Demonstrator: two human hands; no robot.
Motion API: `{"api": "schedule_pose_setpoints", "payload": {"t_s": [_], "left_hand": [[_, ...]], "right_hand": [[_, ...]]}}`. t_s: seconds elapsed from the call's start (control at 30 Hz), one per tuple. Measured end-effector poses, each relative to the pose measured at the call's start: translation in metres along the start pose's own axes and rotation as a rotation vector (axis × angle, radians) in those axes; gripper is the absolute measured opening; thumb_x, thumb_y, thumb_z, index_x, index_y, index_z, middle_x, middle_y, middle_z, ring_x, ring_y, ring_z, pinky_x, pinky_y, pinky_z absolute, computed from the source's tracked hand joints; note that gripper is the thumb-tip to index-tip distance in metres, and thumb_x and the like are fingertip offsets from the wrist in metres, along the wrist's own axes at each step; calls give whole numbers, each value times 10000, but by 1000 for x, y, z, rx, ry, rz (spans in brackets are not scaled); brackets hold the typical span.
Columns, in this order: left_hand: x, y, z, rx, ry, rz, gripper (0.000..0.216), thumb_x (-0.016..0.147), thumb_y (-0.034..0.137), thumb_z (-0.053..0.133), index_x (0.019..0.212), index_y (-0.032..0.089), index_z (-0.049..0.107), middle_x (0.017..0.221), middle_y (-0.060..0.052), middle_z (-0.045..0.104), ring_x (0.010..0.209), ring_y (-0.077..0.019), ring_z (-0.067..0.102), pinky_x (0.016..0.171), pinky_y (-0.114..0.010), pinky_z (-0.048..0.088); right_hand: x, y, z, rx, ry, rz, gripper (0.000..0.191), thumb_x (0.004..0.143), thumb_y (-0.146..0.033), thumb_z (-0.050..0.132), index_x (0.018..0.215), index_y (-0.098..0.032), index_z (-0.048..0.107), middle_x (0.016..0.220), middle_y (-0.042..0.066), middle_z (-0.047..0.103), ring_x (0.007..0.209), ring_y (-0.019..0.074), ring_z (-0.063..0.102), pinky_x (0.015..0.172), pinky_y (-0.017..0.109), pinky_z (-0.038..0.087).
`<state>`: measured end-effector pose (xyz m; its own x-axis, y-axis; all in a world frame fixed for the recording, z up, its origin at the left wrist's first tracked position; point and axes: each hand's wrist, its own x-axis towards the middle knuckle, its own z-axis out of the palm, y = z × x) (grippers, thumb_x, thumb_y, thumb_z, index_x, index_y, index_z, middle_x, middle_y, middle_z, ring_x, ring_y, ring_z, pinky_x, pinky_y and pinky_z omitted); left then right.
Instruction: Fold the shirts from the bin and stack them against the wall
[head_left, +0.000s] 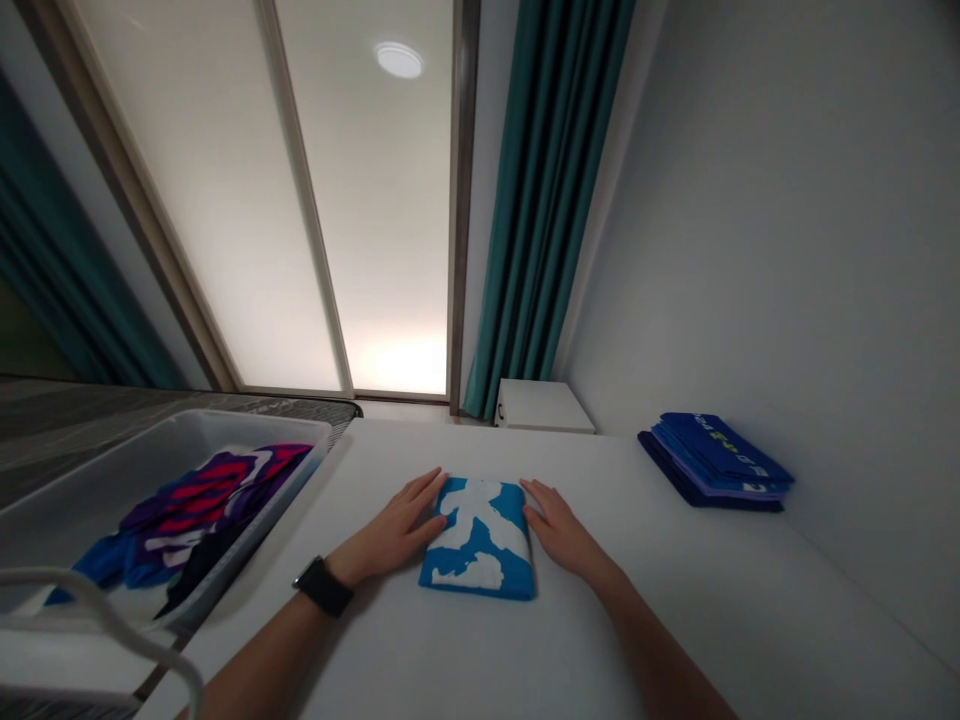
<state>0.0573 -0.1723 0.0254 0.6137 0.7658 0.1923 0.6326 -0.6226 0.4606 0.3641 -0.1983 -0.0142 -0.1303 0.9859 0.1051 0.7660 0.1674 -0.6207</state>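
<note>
A folded blue garment with a white print [480, 535] lies flat on the white table [420, 660] in front of me. My left hand [401, 525], with a dark watch [324, 587] on its wrist, rests along the garment's left edge. Its fingers are stretched out, and the thumb touches the cloth. On the opposite side, my right hand [559, 525] lies against the right edge, fingers extended and nearly flat. Neither hand grips the cloth. The underside of the folded garment is hidden.
At the right by the wall is a stack of folded blue garments [716, 460]. A pale plastic bin [184, 425] at the left holds crumpled purple, red and blue clothes [202, 510]. A white cabinet [544, 405] stands beyond the table; a pale curved tube [112, 620] crosses the lower left.
</note>
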Motion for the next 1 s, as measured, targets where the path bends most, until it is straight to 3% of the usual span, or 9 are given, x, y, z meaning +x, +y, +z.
{"api": "schedule_pose_setpoints", "payload": {"t_s": [0.13, 0.3, 0.47, 0.6, 0.73, 0.87, 1.0], "left_hand": [[0, 14, -4, 29, -115, 72, 667, 939, 581, 412, 1513, 287, 242, 1593, -45, 187, 1447, -286, 199, 1173, -471, 211], [0, 14, -4, 50, -166, 28, 609, 961, 561, 367, 1498, 281, 292, 1588, -57, 209, 1442, -289, 210, 1173, -481, 193], [0, 12, -14, 1, -93, -17, 526, 954, 530, 412, 1422, 291, 417, 1508, -70, 361, 1363, -281, 344, 1111, -456, 308], [0, 20, -22, -54, -63, -15, 408, 913, 505, 499, 1204, 229, 573, 1240, -91, 540, 1119, -252, 514, 964, -396, 421], [0, 22, -24, -48, -99, -66, 379, 850, 546, 562, 993, 197, 582, 995, -53, 582, 886, -223, 533, 799, -356, 426], [0, 19, -22, -30, -127, -106, 367, 830, 544, 580, 940, 195, 552, 948, -38, 575, 842, -213, 516, 769, -341, 388], [-1, 17, -21, -20, -127, -151, 396, 806, 569, 584, 938, 197, 548, 955, -41, 572, 859, -224, 513, 776, -343, 374]], "right_hand": [[-1, -5, 5, -39, -7, -22, 536, 939, -399, 322, 1424, -200, 431, 1474, 78, 437, 1381, 230, 343, 1170, 457, 172], [-3, -15, 3, -81, -5, 13, 551, 937, -354, 328, 1437, -136, 401, 1447, 108, 451, 1345, 228, 360, 1146, 391, 206], [-2, -23, -1, -129, 37, 80, 500, 931, -325, 348, 1388, -167, 474, 1293, 112, 561, 1201, 257, 452, 1058, 407, 289], [5, -27, -4, -121, 59, 153, 453, 921, -297, 377, 1330, -184, 536, 1172, 100, 625, 1126, 257, 503, 1002, 407, 322], [18, -37, -11, 27, -49, 221, 510, 916, -295, 408, 1390, -113, 465, 1188, 136, 617, 1089, 234, 550, 956, 348, 379], [38, -46, -21, 106, -131, 284, 543, 874, -311, 511, 1380, -116, 474, 1239, 155, 602, 1131, 255, 546, 948, 350, 400], [57, -47, -29, 170, -247, 372, 502, 833, -354, 576, 1281, -128, 557, 894, 136, 703, 813, 263, 654, 711, 370, 504]]}}
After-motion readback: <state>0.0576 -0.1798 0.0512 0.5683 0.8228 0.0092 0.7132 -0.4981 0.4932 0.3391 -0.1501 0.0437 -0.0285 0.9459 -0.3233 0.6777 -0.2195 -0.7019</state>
